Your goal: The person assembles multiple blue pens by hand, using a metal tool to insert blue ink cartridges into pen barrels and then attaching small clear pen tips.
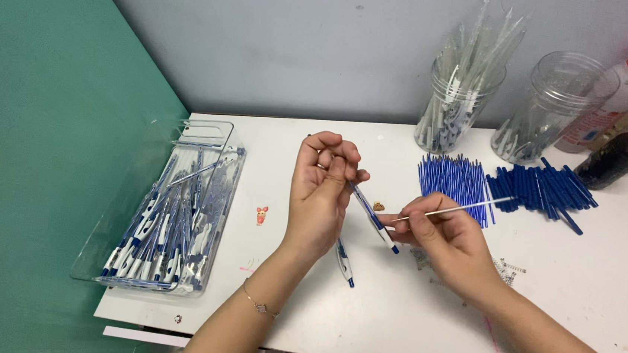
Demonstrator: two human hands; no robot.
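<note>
Left hand (pixel 320 188) gripping pen barrel (pixel 374 218), right hand (pixel 444 235) pinching refill (pixel 453 208), orange-capped bottle (pixel 619 96) behind

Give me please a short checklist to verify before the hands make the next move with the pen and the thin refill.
1. Left hand grips the pen barrel: ok.
2. Right hand pinches the refill: ok.
3. Refill tip lined up with the barrel opening: cannot tell, fingers hide it.
4. Spare refills lie within reach: ok.
5. Clear tray has room for more pens: ok.
</note>
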